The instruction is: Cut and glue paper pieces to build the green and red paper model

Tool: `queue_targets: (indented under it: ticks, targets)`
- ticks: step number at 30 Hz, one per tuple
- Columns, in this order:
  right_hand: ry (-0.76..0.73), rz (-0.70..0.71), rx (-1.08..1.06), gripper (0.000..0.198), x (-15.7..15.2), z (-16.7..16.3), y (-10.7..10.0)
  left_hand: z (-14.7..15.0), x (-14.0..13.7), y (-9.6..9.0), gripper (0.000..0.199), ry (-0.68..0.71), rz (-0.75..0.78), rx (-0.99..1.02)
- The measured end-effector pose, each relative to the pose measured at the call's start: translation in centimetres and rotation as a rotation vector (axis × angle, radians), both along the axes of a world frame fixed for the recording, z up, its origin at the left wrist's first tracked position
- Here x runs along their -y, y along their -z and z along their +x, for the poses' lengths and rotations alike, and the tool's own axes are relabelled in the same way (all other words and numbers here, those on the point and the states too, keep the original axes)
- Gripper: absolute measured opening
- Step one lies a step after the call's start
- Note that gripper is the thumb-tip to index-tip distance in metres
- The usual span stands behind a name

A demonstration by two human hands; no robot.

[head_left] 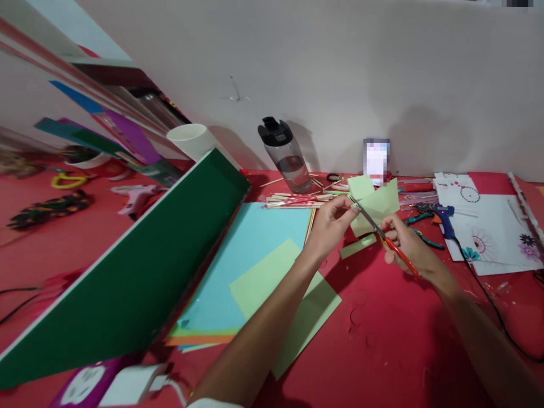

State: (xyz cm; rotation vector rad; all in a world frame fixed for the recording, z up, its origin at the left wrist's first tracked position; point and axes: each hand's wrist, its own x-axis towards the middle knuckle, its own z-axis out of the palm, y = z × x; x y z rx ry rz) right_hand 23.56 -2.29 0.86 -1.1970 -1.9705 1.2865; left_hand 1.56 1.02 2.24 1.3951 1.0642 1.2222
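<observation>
My right hand (402, 243) is closed round the orange handles of a pair of scissors (402, 255), whose blades point up and to the left. The blade tips reach the fingertips of my left hand (334, 221). That hand pinches pale green paper at the blades, though the held edge is mostly hidden by the fingers. More pale green paper pieces (382, 201) show just behind the scissors, and a narrow pale green strip (357, 247) lies below them. Under my left forearm rest larger pale green sheets (267, 277) on a light blue sheet (255, 232).
A green board (127, 266) leans at the left. Behind stand a water bottle (289, 161), wooden sticks (293, 200) and a lit phone (376, 161). To the right lie pliers (429, 241), a blue glue gun (445, 218) with its cable, and patterned white paper (497, 232) on the red table (382, 351).
</observation>
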Motion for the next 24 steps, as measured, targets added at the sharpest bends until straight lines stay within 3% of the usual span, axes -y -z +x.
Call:
queue_targets:
  ticks: [16,24]
  targets:
    - [0.031,0.024,-0.011,0.066,-0.1,-0.2,0.5,0.2,0.1,0.1,0.025,-0.015,-0.006,0.019]
    - [0.007,0.047,-0.042,0.077,-0.1,0.0,1.2,0.0,0.1,0.0,0.026,-0.008,0.004,0.009]
